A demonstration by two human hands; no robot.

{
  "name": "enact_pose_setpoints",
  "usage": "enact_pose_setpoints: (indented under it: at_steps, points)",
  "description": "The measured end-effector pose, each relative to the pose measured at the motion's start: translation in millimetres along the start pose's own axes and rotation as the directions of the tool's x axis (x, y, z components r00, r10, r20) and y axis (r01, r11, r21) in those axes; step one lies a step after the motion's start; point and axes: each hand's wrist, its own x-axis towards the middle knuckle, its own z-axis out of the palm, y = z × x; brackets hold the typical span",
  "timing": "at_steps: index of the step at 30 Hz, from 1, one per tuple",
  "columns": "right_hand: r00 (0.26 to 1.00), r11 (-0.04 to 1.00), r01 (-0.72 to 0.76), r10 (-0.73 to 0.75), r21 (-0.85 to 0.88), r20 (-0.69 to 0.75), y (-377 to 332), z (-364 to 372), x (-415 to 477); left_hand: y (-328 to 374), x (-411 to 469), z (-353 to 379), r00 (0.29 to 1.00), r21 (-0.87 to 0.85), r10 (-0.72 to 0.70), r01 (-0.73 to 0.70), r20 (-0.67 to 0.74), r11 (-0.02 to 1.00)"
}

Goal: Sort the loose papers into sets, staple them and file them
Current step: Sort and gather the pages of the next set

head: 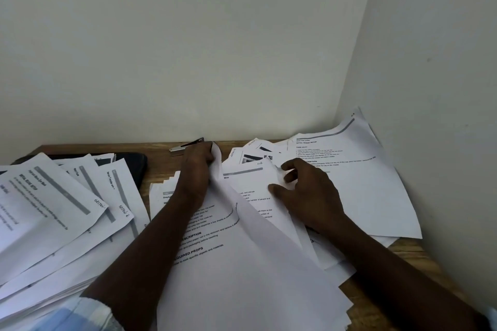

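We are collating: left grip clamps a corner of the sheaf near the stapler, right grip pinches a printed sheet; squaring edges likely comes next.

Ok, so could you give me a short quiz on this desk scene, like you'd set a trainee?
1. True or false: the stapler lies at the back of the desk, near the wall.
2. Which hand grips the lifted sheet?
3. The desk top is: A wood, B glass, C metal.
Key: 1 true; 2 the left hand; 3 A.
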Motion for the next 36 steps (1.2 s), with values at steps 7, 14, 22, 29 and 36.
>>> enact_pose_setpoints:
  at_steps: [7,14,22,29,36]
  points:
    - [0.990,0.900,0.133,-0.100,0.415,-0.099,-9.3,1.3,-7.6,-0.2,-3.4,2.3,0.993,0.113,0.104,-0.110,0.054,0.987]
    - [0.957,0.652,-0.024,-0.203,0.758,0.205,-15.5,-7.9,-15.8,-7.7,-2.3,1.0,0.991,0.218,0.126,-0.135,0.055,0.966]
    - [0.999,0.983,-0.028,0.034,-0.181,0.031,13.9,-3.2,7.4,-11.7,7.7,-4.5,0.999,-0.006,-0.033,0.033,-0.032,0.999]
    - [0.989,0.999,-0.042,0.041,-0.007,-0.142,7.8,11.0,23.9,-2.4,-0.6,-2.1,0.991,-0.070,-0.126,0.123,-0.037,0.990]
    - [0.994,0.926,0.070,-0.035,0.371,-0.102,2.1,-4.8,19.8,-7.6,-1.0,-2.5,0.988,0.189,0.128,-0.141,0.082,0.972]
